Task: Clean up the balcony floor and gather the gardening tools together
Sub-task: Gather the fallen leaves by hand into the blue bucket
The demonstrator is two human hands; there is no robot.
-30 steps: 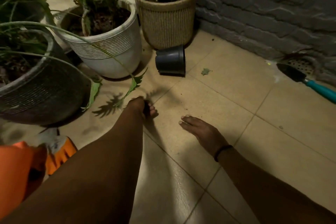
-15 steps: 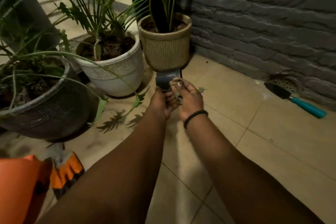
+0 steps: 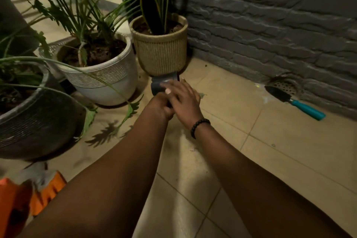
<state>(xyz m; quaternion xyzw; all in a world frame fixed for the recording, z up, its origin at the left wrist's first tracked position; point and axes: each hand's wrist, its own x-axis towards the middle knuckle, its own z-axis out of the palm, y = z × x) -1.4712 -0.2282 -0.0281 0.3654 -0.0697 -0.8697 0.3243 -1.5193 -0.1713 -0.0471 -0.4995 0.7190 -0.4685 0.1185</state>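
The left hand [image 3: 159, 107] and right hand [image 3: 183, 102] met palm over fist; whether they gripped anything I couldn't tell. Behind them a small dark pot [image 3: 161, 85] lay tipped. The trowel [image 3: 293, 101] lay ungathered by the wall, a leaf scrap [image 3: 202, 94] unswept: little seemed done.

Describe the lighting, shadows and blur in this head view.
Head view: dim, warm light pools on the floor tiles between the arms; leaf shadows fall sharp beside the dark pot; the right hand is motion-blurred over the left hand; the trowel stays crisp; edges bow from the wide lens.
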